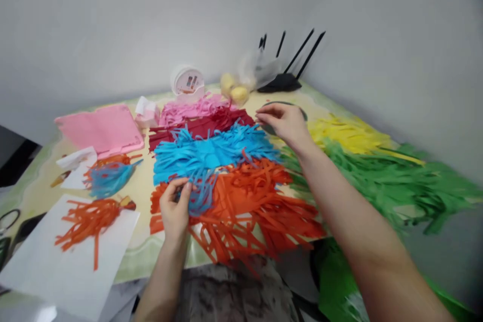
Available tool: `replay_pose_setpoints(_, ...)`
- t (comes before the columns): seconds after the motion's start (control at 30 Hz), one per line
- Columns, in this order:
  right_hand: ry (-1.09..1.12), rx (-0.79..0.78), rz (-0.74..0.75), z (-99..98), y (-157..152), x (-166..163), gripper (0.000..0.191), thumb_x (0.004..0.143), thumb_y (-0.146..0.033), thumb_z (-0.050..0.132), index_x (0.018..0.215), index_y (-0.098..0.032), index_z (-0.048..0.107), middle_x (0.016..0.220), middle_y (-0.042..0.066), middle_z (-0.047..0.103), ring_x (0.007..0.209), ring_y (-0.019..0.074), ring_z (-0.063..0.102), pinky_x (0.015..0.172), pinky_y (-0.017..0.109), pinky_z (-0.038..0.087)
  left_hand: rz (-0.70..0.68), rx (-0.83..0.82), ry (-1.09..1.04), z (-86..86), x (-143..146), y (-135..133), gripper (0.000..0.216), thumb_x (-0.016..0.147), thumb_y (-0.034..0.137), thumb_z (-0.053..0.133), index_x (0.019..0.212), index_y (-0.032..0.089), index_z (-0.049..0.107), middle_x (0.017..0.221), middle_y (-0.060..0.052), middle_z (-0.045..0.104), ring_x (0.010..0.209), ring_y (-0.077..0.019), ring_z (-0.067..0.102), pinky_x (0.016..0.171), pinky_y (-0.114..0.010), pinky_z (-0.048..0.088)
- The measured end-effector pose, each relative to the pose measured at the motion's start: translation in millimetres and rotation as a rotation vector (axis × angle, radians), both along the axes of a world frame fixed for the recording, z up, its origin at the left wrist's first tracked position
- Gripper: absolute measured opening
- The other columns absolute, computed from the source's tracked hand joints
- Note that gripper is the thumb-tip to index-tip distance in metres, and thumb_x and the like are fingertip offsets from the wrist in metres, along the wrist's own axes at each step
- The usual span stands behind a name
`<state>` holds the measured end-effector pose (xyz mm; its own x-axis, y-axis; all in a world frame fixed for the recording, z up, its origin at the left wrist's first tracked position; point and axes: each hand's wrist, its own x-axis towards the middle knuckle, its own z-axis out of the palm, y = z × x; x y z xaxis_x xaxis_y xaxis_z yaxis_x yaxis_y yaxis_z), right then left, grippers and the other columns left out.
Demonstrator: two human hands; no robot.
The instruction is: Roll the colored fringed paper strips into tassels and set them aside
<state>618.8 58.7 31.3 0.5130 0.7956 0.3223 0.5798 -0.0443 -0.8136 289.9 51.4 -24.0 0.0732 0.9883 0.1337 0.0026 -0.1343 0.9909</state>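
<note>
My left hand point(174, 210) is pinched shut on a small bunch of blue paper strips point(202, 195), held over the near edge of the orange strip pile point(256, 211). My right hand point(285, 122) reaches further out, its fingers pressed together at the far right end of the big blue strip pile point(215, 151), next to the dark red strips point(204, 126). What, if anything, lies between those fingertips is too small to make out.
Pink strips point(188, 109), yellow strips point(349, 133) and green strips point(392, 181) lie around. A pink case point(100, 130), white sheets with orange tassels point(88, 219) and a blue tassel point(109, 178) sit left. A round white tub point(186, 82), bagged yellow balls point(236, 89) and a router point(283, 80) stand at the back.
</note>
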Motion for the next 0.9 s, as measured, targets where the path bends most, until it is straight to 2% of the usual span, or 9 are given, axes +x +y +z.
replay_pose_setpoints(0.07,0.107,0.028,0.116,-1.8,-24.5,-50.6,0.016,0.089,-0.029,0.068,0.098,-0.018,0.074,0.089,0.009,0.078,0.074,0.0149,0.073,0.072,0.025,0.058,-0.027,0.035,0.027,2.0,2.2,-5.2,0.024,0.083,0.042,0.075,0.09,0.019,0.074,0.073,-0.003,0.075,0.072,-0.0174,0.071,0.07,-0.027,0.055)
replay_pose_setpoints(0.1,0.161,0.048,0.177,-2.9,-37.1,-76.9,0.017,0.088,-0.034,0.07,0.097,-0.02,0.074,0.087,0.006,0.078,0.071,0.014,0.072,0.07,0.025,0.059,-0.044,0.05,0.037,3.8,3.5,-8.1,0.022,0.085,0.04,0.074,0.089,0.019,0.074,0.073,-0.002,0.074,0.073,-0.0168,0.07,0.071,-0.027,0.055)
replay_pose_setpoints(0.2,0.527,0.118,0.398,-9.3,-67.8,-144.9,0.019,0.079,-0.036,0.08,0.087,-0.02,0.073,0.079,0.002,0.076,0.065,0.0142,0.071,0.063,0.026,0.06,-0.099,0.089,0.055,10.3,6.1,-17.7,0.018,0.086,0.037,0.072,0.087,0.019,0.074,0.075,-0.002,0.074,0.073,-0.0158,0.069,0.074,-0.027,0.054)
replay_pose_setpoints(0.3,0.769,0.128,0.423,-20.8,-82.4,-182.3,0.025,0.075,-0.039,0.083,0.087,-0.02,0.073,0.08,0.002,0.077,0.069,0.0161,0.074,0.068,0.029,0.063,-0.124,0.148,0.059,14.5,5.0,-27.5,0.017,0.087,0.036,0.071,0.087,0.019,0.074,0.08,-0.002,0.075,0.077,-0.0166,0.07,0.076,-0.028,0.055)
replay_pose_setpoints(0.4,0.842,0.14,0.357,-32.7,-87.0,-195.4,0.026,0.073,-0.04,0.084,0.086,-0.021,0.073,0.075,0.001,0.075,0.068,0.0166,0.073,0.069,0.03,0.064,-0.12,0.186,0.083,15.0,1.2,-35.7,0.015,0.086,0.034,0.072,0.087,0.02,0.074,0.083,-0.003,0.075,0.079,-0.0167,0.07,0.076,-0.028,0.055)
replay_pose_setpoints(0.53,0.895,0.155,0.293,-44.8,-92.1,-203.6,0.023,0.07,-0.038,0.084,0.081,-0.021,0.073,0.068,0.0,0.072,0.061,0.0145,0.069,0.062,0.027,0.061,-0.146,0.219,0.126,12.3,-3.0,-44.1,0.014,0.088,0.033,0.071,0.087,0.02,0.074,0.082,-0.002,0.073,0.078,-0.0161,0.068,0.075,-0.028,0.053)
replay_pose_setpoints(0.63,0.924,0.187,0.266,-50.9,-96.5,-210.0,0.019,0.073,-0.035,0.081,0.081,-0.021,0.072,0.065,-0.002,0.07,0.057,0.0118,0.066,0.058,0.024,0.058,-0.15,0.334,0.184,10.6,-4.6,-48.5,0.013,0.091,0.032,0.068,0.089,0.021,0.073,0.084,-0.002,0.074,0.08,-0.0162,0.066,0.076,-0.029,0.051)
replay_pose_setpoints(0.77,0.837,0.196,0.198,-55.1,-100.2,-211.2,0.019,0.076,-0.037,0.078,0.078,-0.02,0.069,0.065,-0.002,0.068,0.056,0.0111,0.063,0.056,0.023,0.055,-0.164,0.488,0.386,14.5,-8.1,-49.2,0.012,0.094,0.029,0.064,0.089,0.022,0.073,0.085,-0.002,0.074,0.082,-0.0179,0.063,0.081,-0.033,0.048)
replay_pose_setpoints(0.9,0.712,0.12,0.238,-54.7,-101.9,-201.5,0.023,0.077,-0.041,0.077,0.075,-0.019,0.068,0.063,-0.002,0.065,0.055,0.0106,0.058,0.054,0.023,0.051,-0.254,0.519,0.502,18.7,-12.1,-47.8,0.01,0.094,0.026,0.065,0.091,0.022,0.074,0.085,-0.002,0.075,0.084,-0.0191,0.063,0.083,-0.035,0.046)
